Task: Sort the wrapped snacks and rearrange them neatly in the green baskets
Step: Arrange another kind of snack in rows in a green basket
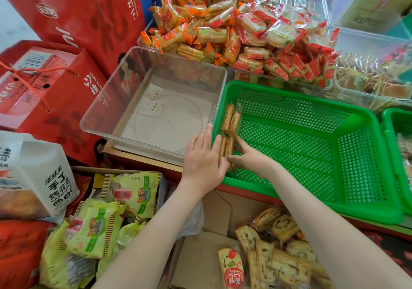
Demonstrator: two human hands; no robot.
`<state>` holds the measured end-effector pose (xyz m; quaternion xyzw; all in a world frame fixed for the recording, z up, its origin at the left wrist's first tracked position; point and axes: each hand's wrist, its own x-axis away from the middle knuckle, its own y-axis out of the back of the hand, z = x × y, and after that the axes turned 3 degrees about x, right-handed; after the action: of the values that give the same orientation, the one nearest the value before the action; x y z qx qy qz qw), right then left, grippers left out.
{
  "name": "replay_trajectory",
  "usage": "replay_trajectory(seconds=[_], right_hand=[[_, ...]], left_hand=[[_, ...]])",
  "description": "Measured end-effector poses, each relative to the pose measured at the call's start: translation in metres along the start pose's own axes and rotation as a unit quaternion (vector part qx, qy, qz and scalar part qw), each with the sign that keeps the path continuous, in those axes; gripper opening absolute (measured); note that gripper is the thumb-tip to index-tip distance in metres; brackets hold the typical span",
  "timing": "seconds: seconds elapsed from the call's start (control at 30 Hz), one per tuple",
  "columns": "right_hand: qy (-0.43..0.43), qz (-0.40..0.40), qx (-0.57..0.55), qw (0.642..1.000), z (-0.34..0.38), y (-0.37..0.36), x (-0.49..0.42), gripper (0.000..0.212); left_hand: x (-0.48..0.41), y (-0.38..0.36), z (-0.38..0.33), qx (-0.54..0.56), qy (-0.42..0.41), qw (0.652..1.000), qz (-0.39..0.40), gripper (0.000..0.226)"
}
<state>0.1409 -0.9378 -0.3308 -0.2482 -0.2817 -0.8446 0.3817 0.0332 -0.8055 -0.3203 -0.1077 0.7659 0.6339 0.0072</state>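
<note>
bread rolls (278, 244): nearest, left loose in the cardboard carton (200, 262) below the shelf. Not much can go wrong here yet tbh. Soft swirled slabs, sealed in clear crinkly film.
left hand (200, 157): laid flat on the outside of the basket's left wall, fingers straight, nothing gripped. If it's lifted too soon, the wall is no longer braced and the light basket could get shoved sideways.
right hand (249, 157): reached inside the basket. The near packs look to be nipped between thumb and forefinger and pressed to the wall.
wrapped snacks (230, 119): a few thin packs, stood on edge in a row against the inside of the left wall. Biggest risk, probably: with slick film and narrow edges, the row could be toppled domino-style once support is taken away. Flat oblong biscuits, orange-brown, glossy wrap.
green basket (312, 208): rigid plastic, with mesh walls and floor and a rounded rim. Wrapper corners could get snagged in the holes.
clear tub (156, 101): set just left of the basket. Hard see-through plastic, with a few paper slips seen inside.
cracker heap (211, 30): farthest back and piled high, in slippery orange and red wrappers. Could be knocked down into the basket if reached over, and the sorts would get mixed.
</note>
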Motion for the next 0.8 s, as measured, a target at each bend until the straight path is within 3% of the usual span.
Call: replay_trajectory(seconds=[0.1,0.17,0.23,0.3,0.37,0.43,0.47,0.53,0.6,0.67,0.8], right_hand=[[-0.013,0.015,0.015,1.0,0.004,0.0,0.013,0.087],[-0.019,0.0,0.093,0.995,0.006,-0.001,0.025,0.082],[0.015,-0.056,0.185,0.981,0.003,-0.004,0.041,0.073],[0.108,-0.15,0.24,0.953,-0.005,-0.01,0.067,0.059],[0.217,-0.253,0.263,0.905,-0.023,-0.017,0.101,0.048],[0.272,-0.324,0.276,0.863,-0.057,-0.032,0.133,0.04],[0.27,-0.327,0.289,0.858,-0.079,-0.042,0.146,0.038],[0.193,-0.261,0.324,0.889,-0.12,-0.064,0.162,0.045],[0.07,-0.172,0.389,0.902,-0.162,-0.085,0.166,0.059],[-0.021,-0.121,0.455,0.882,-0.191,-0.098,0.165,0.073],[-0.088,-0.107,0.519,0.844,-0.217,-0.098,0.169,0.083]], left_hand=[[0.003,0.001,-0.003,0.007,-0.01,0.999,-0.047,0.055],[0.014,-0.001,-0.006,0.032,-0.026,0.991,-0.126,0.047],[0.041,-0.009,-0.013,0.075,-0.037,0.978,-0.192,0.041],[0.084,-0.024,-0.024,0.129,-0.011,0.972,-0.194,0.04],[0.129,-0.04,-0.042,0.201,0.059,0.973,-0.098,0.046],[0.164,-0.051,-0.064,0.228,0.133,0.958,0.11,0.06],[0.179,-0.059,-0.075,0.219,0.156,0.938,0.219,0.063],[0.202,-0.077,-0.095,0.2,0.183,0.898,0.347,0.063],[0.213,-0.091,-0.11,0.194,0.193,0.878,0.393,0.066],[0.219,-0.106,-0.119,0.184,0.193,0.878,0.398,0.073],[0.225,-0.131,-0.123,0.117,0.162,0.907,0.372,0.076]])
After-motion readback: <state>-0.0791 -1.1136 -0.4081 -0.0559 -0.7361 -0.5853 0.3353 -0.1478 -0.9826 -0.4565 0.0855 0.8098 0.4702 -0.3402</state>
